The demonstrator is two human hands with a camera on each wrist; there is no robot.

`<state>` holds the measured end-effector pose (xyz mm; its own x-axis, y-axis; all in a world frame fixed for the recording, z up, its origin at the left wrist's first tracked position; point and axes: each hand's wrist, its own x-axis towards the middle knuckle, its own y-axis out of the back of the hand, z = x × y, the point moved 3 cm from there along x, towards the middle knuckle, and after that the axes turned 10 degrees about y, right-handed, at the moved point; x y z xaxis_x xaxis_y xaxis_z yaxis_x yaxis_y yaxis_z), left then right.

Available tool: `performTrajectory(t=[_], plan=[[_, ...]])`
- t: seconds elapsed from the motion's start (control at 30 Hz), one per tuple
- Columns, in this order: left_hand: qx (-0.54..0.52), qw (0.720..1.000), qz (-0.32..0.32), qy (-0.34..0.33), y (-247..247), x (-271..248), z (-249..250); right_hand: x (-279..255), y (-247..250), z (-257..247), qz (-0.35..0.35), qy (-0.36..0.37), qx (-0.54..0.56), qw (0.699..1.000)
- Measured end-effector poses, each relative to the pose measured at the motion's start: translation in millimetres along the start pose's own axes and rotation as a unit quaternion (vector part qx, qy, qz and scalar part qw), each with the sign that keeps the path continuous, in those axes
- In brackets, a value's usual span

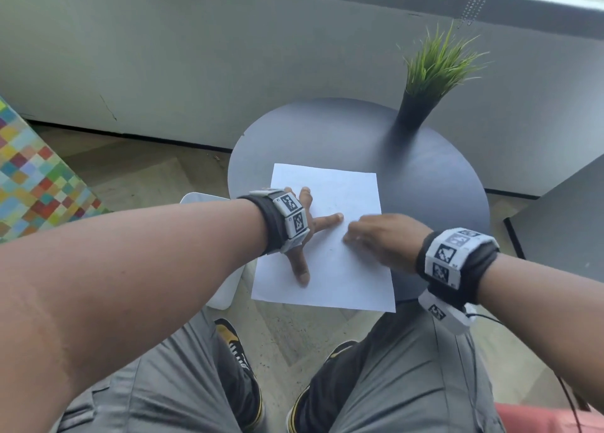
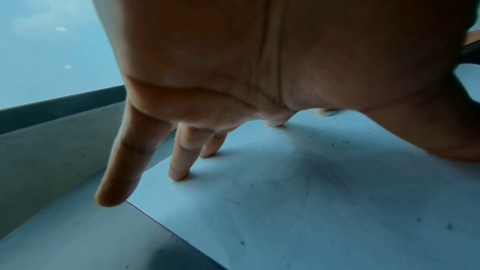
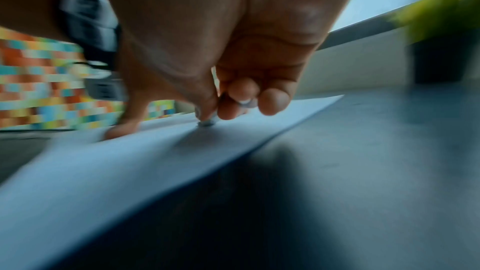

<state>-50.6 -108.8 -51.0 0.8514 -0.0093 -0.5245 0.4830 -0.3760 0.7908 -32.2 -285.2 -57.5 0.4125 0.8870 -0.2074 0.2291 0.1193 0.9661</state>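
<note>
A round dark table [image 1: 425, 177] stands by a pale wall under a window. A blocky wall of many colours [image 1: 32, 177] is off to the left. A white paper [image 1: 343, 269] lies flat on the near side of the table, and its near left corner sticks out over the edge, above the person's knees. A green plant [image 1: 434, 69] in a black pot stands at the far side of the table, well apart from the paper. The left hand [image 1: 310, 228] rests on the left part of the paper. Its fingers [image 2: 179, 161] are straight and spread wide apart, and the tips press down on the sheet. The right hand [image 1: 382, 236] is on the right part of the paper, just beside the left pointing finger. Its fingers are curled in, and the thumb and first fingers pinch a tiny grey bit [image 3: 207, 122] that touches the paper. The bit is too small and blurry to tell what it is.
</note>
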Motion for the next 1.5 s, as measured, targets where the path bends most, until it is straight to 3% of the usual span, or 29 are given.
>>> performTrajectory(t=[0.1, 0.13, 0.23, 0.27, 0.37, 0.43, 0.57, 0.73, 0.77, 0.87, 0.9, 1.03, 1.07, 1.2, 1.37, 1.5], plan=[[0.0, 1.0, -0.008, 0.004, 1, -1, 1, -10, 1, 35, 0.038, -0.097, -0.029, 0.994], [0.001, 1.0, -0.011, 0.004, 1, -1, 1, -11, -1, 26, 0.036, -0.08, -0.038, 0.995], [0.002, 1.0, -0.015, 0.006, 3, -1, 1, -14, -18, -27, -0.014, 0.077, -0.007, 0.997], [0.002, 1.0, -0.017, 0.007, 3, -1, 1, -16, -16, -29, -0.035, 0.086, 0.006, 0.996], [-0.005, 1.0, -0.018, 0.007, 4, -3, 2, -17, -2, 17, 0.048, -0.033, -0.01, 0.998], [-0.009, 1.0, -0.024, 0.011, 3, -4, 1, -18, -4, 29, 0.055, -0.083, -0.023, 0.995], [-0.001, 1.0, -0.016, 0.009, 3, -3, 1, -17, -20, -37, -0.015, 0.059, -0.013, 0.998], [-0.012, 1.0, -0.023, 0.018, 2, -5, 2, -18, -2, 12, 0.021, -0.123, -0.035, 0.992], [-0.013, 1.0, -0.02, 0.018, 1, -5, 2, -13, -3, 3, 0.007, -0.117, -0.047, 0.992], [-0.017, 0.999, -0.014, 0.023, -2, -6, -1, 5, -11, -49, -0.049, 0.008, -0.049, 0.998], [-0.023, 0.999, -0.014, 0.024, -3, -7, -2, 8, -8, -48, -0.053, 0.01, -0.044, 0.998], [-0.042, 0.999, -0.016, 0.031, -7, -8, -4, 12, 11, 12, -0.044, -0.178, -0.049, 0.982], [-0.045, 0.998, -0.019, 0.031, -9, -8, -5, 15, 10, 10, -0.044, -0.18, -0.059, 0.981], [-0.061, 0.998, -0.022, 0.025, -11, -6, -8, 23, -2, -34, -0.055, -0.039, -0.042, 0.997], [-0.119, 0.992, -0.021, 0.024, -23, -7, -12, -7, 9, 31, 0.021, -0.227, 0.043, 0.973], [-0.27, 0.962, 0.027, 0.031, -36, -14, -25, -33, 5, 57, 0.127, -0.302, 0.165, 0.93]])
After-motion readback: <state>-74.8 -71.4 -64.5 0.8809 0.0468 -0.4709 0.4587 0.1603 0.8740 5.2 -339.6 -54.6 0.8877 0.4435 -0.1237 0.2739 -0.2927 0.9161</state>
